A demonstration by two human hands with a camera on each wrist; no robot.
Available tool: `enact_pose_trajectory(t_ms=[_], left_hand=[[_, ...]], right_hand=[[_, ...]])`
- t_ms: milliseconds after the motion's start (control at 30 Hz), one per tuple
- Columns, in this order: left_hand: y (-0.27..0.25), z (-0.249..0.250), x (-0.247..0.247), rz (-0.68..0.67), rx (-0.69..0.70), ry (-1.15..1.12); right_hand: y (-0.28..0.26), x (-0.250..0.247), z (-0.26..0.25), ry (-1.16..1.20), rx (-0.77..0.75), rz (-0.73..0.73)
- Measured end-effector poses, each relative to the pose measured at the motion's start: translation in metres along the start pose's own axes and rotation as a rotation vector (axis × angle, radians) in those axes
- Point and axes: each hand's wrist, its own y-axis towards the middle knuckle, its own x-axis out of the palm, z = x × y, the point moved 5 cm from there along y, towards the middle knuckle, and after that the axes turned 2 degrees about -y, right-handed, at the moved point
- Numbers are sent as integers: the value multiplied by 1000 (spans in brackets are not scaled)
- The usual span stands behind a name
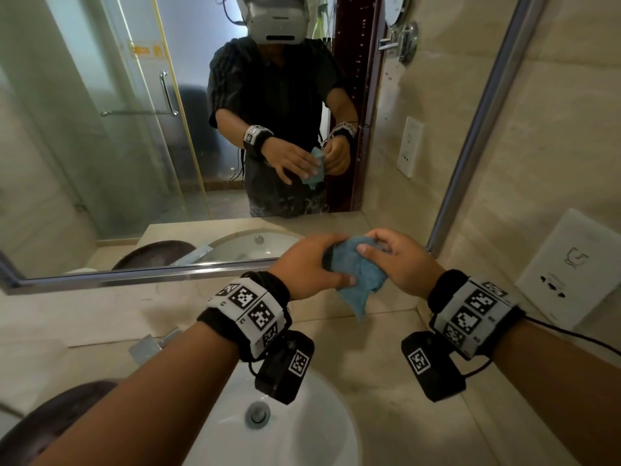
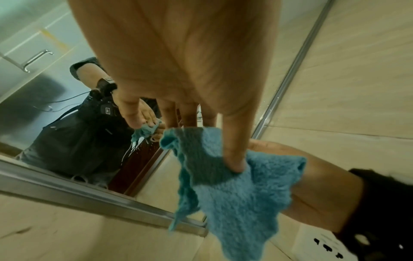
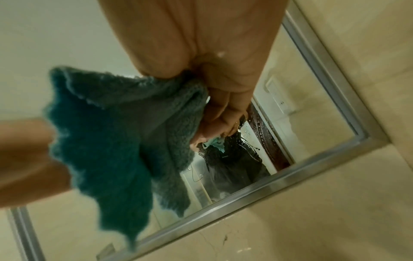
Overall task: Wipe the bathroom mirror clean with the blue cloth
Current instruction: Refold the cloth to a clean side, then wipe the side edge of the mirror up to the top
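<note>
The blue cloth (image 1: 359, 277) hangs bunched between both hands, in front of the mirror's (image 1: 134, 129) lower right corner and apart from the glass. My left hand (image 1: 312, 267) pinches it, thumb on the near side and fingers behind. In the left wrist view the thumb (image 2: 234, 159) presses into the cloth (image 2: 234, 203). My right hand (image 1: 400, 260) grips the cloth's upper part with curled fingers; in the right wrist view the cloth (image 3: 111, 132) is gathered in that hand (image 3: 223, 98). Water drops speckle the glass low down (image 1: 302, 203).
A metal frame (image 1: 134, 275) edges the mirror. Below my arms lie a white sink (image 1: 302, 432), its tap (image 1: 151, 344) and a marble counter (image 1: 403, 381). A wall socket (image 1: 571, 264) sits on the right wall. A dark round object (image 1: 50, 425) stands at the lower left.
</note>
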Motion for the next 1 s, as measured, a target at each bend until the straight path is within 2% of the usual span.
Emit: enact_pose_trajectory(t_ms=[167,233,300,400,500,633,700,867,1000], left_hand=[[7,-6,-6,51,-60,45],[9,-6,-8,67,-60,77],[11,-5,-8,103,-48,92],[14,-1,-4,153,-34,86],[18,5,1,143,-4,38],[26,5,-1,69,-16,-22],[28,5,-2,45,-21,-99],[35,12,0,185,-14,-113],[46,15,-8,330,11,46]], right_hand=[[-6,-2,-5,299,49,-107],[-8,-6,-4,321,72,-123],[-7,-15,-2,246,67,-37],[1,-26,-2,4,5,169],[4,-33,-9,-180,-82,331],[4,-35,-13,-131,-164,261],[5,-40,-14,-89,-178,294],[13,-50,-19,-110,-173,423],[11,-51,-19,-76,-150,426]])
